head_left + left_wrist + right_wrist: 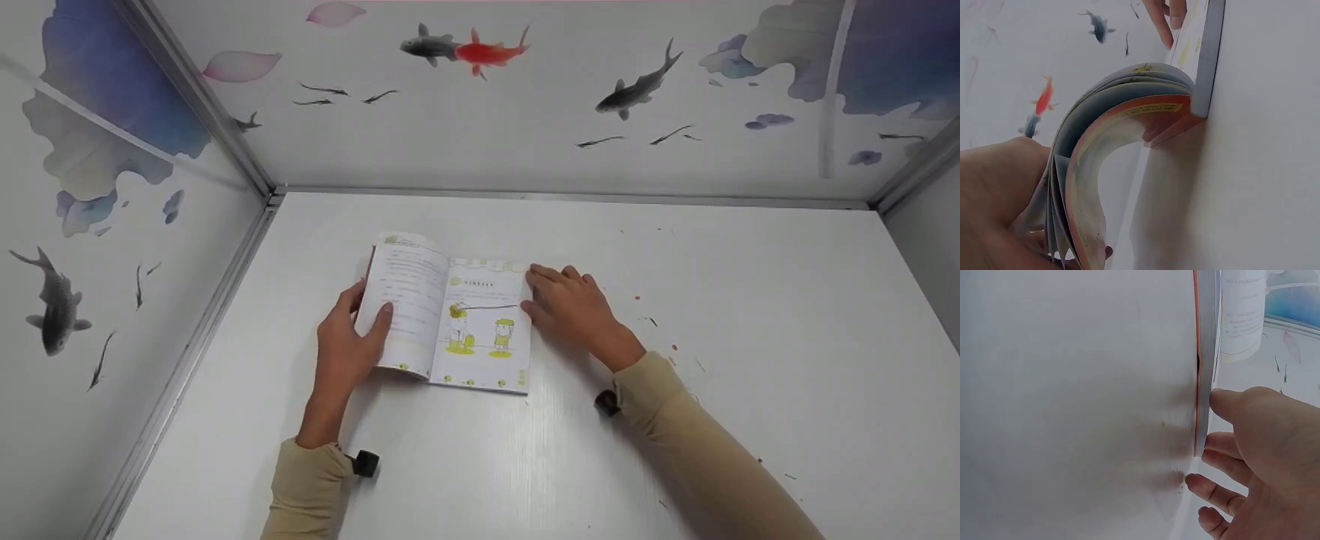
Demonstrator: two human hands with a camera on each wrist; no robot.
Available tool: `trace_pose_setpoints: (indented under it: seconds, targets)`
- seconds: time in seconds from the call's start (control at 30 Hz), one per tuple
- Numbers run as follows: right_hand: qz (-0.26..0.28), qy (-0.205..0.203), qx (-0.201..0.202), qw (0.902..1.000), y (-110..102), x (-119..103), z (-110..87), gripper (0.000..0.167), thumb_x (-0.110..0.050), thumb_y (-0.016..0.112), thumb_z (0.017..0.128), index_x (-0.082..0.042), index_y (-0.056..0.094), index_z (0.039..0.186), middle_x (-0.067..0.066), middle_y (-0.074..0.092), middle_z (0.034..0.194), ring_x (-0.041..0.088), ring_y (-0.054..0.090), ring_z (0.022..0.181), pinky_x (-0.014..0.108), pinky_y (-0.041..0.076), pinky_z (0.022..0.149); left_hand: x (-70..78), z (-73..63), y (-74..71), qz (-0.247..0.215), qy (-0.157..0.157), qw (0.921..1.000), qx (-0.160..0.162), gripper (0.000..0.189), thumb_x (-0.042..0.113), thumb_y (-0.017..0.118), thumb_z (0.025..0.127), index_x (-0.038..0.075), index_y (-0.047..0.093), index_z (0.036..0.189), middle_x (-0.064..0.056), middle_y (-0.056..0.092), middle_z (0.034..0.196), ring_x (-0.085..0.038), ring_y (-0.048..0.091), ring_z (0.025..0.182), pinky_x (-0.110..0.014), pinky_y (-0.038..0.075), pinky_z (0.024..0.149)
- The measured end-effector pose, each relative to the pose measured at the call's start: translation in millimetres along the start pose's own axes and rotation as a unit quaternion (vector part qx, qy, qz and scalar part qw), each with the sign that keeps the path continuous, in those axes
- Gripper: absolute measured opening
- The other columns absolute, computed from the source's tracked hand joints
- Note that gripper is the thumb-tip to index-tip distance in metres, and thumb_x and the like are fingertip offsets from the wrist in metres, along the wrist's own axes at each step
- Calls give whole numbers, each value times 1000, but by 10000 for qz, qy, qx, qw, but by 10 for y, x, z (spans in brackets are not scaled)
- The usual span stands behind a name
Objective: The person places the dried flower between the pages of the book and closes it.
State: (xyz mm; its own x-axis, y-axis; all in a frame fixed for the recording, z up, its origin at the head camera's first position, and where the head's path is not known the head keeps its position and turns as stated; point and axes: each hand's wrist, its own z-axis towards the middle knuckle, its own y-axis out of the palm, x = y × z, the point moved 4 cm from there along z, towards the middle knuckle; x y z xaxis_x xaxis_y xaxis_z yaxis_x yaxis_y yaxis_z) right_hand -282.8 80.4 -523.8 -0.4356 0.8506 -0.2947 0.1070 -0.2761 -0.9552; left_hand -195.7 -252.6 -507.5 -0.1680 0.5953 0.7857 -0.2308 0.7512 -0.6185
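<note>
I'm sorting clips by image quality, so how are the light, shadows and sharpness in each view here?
Head view: even, soft light, sharp; faint shadows beside the book and under both sleeves. Left wrist view: dimmer, the left hand close and soft, a soft shadow on the table under the curled pages. Right wrist view: the right hand slightly blurred, the table pale and featureless, no glare.

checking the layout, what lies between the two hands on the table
The open book lies between them in the head view: the left hand holds its left pages, and the right hand rests at its right edge.
</note>
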Motion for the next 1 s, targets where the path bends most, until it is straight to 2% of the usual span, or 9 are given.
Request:
trace_pose_setpoints:
  seconds: [0.2,0.33,0.63,0.87,1.0]
  targets:
    - [32,-66,79,9999,-4,11,1,58,-43,63,110,-11,57,158,6,53,167,36,59,130,57,50,105,172,-38,-121,412,654,9964,362,66,27,73,104,3,48,161,-18,55,162,-35,47,154,-50,41,127]
    - [34,-67,120,9999,-2,10,0,57,-42,64,109,-11,58,157,6,54,166,36,59,130,57,50,103,312,-79,-152,746,1090,9904,398,64,16,76,102,-1,51,158,-21,53,161,-38,42,155,-52,38,129]
    - [138,19,22,9999,7,12,0,58,-42,63,110,-12,56,158,6,52,168,36,58,130,58,49,106,589,-185,-222,1612,1394,9767,257,69,7,79,98,1,49,160,-21,46,166,-38,38,157,-52,46,124]
    - [162,-23,48,9999,12,25,4,58,-43,63,110,-12,56,158,6,53,167,37,59,132,58,49,106,711,-265,-227,1626,1819,9689,402,67,1,82,94,1,54,155,-21,41,169,-40,42,157,-51,50,119]
    - [171,-25,77,9998,19,32,1,58,-43,63,110,-11,56,158,7,53,166,37,59,132,57,49,106,748,-285,-227,1344,1918,9714,400,66,-1,82,93,0,55,154,-21,37,172,-40,46,155,-50,51,118]
